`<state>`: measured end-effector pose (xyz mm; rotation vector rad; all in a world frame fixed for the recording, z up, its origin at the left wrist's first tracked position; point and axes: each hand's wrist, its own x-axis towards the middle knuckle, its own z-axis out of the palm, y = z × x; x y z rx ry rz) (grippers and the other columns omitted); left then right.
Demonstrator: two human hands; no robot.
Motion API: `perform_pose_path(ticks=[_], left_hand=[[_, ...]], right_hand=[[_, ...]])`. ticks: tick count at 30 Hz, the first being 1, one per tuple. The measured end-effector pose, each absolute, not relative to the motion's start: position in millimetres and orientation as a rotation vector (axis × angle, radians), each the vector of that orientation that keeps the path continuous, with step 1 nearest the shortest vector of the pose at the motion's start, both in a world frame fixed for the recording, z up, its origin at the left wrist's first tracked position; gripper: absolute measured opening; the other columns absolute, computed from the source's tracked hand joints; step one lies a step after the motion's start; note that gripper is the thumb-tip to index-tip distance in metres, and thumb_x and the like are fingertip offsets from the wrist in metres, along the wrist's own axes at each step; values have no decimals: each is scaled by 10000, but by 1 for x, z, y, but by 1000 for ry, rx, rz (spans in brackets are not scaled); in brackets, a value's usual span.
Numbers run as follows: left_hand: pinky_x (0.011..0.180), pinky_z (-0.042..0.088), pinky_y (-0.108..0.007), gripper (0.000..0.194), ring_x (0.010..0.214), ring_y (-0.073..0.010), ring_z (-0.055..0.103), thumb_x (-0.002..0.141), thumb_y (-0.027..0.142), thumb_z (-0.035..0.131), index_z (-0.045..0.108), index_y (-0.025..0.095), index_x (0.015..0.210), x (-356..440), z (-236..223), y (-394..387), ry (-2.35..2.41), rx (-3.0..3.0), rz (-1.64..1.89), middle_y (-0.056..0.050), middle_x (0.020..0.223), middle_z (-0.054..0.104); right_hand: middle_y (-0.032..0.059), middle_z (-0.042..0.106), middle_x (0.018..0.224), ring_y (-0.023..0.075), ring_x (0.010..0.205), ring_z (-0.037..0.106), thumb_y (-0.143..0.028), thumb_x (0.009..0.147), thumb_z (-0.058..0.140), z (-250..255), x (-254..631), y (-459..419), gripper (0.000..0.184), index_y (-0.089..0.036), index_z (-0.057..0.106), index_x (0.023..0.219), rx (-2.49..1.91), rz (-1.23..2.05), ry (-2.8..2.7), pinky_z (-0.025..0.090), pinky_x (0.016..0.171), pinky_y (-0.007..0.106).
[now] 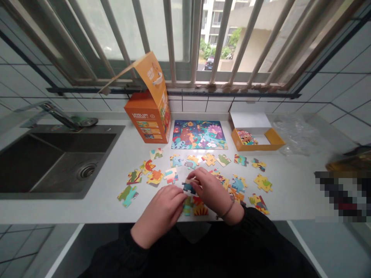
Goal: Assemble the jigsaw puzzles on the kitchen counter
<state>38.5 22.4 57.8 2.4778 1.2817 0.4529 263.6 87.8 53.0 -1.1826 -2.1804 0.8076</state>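
Note:
Both my hands meet at the front middle of the white counter [290, 193]. My left hand [162, 212] has its fingers curled and pinches the edge of a dark blue puzzle piece [189, 187]. My right hand [211, 191] is closed over the same piece from the right, fingertips pressing on it. Just below them lie joined pieces, one red and yellow [199, 207]. Several loose colourful pieces [262, 182] are scattered around on the counter. A finished puzzle picture [199, 134] lies behind them.
An orange puzzle box [147, 119] stands open at the back, its lid up. A shallow orange tray [269, 143] with pieces sits at the back right, clear plastic wrap [295, 135] beside it. A dark sink [52, 158] with a tap fills the left. Barred window behind.

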Motion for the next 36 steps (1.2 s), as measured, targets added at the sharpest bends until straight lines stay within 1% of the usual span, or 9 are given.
perform_pose_path(ticks=[5,8,11,18,22,27,29,33,36], left_hand=[[1100,590,-569,335,1289,-337,677,1028,140,563,667,224,1335,62,49,16,1295,2536,461,-155,1446,694],[1114,597,-566,255,1296,-334,690,1060,188,561,697,209,1274,63,38,23,1348,2557,440,-160,1463,693],[1126,588,-575,231,1298,-339,691,1080,213,546,716,184,1235,62,33,30,1387,2574,419,-168,1446,701],[1194,512,-569,380,1397,-341,612,1065,173,555,625,172,1438,90,36,46,1335,2605,379,-170,1550,633],[1172,500,-536,369,1356,-331,609,1042,232,639,616,207,1409,113,38,60,1354,2581,333,-156,1487,646],[970,562,-510,208,1130,-351,646,967,334,774,659,193,1067,128,37,75,1432,2523,351,-134,1161,696],[932,560,-485,174,1078,-333,646,959,294,774,645,204,1033,130,34,78,1437,2499,383,-111,1102,689],[936,551,-458,196,1077,-312,641,949,213,744,628,218,1107,127,31,80,1434,2429,488,-93,1120,689],[974,549,-459,269,1117,-310,650,946,190,737,612,221,1183,118,32,83,1436,2358,588,-94,1161,701]], right_hand=[[135,678,1336,267,1286,658,-84,1023,598,53,287,103,265,-192,660,1257,-1234,550,-2222,557,1119,461],[150,715,1292,309,1241,677,-164,990,691,52,314,102,244,-181,697,1233,-1348,453,-2343,575,1097,512],[151,727,1351,352,1286,664,-233,904,818,45,328,97,403,-194,706,1289,-1373,432,-2463,561,1128,557],[152,679,1501,312,1394,637,-138,900,763,25,330,90,568,-206,636,1450,-1300,453,-2427,521,1209,504],[165,700,1445,334,1335,658,-195,944,755,28,340,93,440,-198,674,1376,-1481,377,-2374,541,1148,509],[90,760,1161,268,1091,699,-212,1019,661,36,348,95,66,-231,710,1060,-1618,332,-2392,555,987,395],[91,753,1109,269,1057,690,-205,1010,664,36,348,95,45,-227,698,1029,-1665,290,-2364,549,955,387],[127,739,1123,295,1064,684,-210,991,684,32,350,96,97,-203,703,1086,-1733,232,-2284,556,973,421],[167,723,1281,330,1188,668,-200,985,681,29,350,96,203,-196,708,1186,-1712,194,-2256,548,1054,481]])
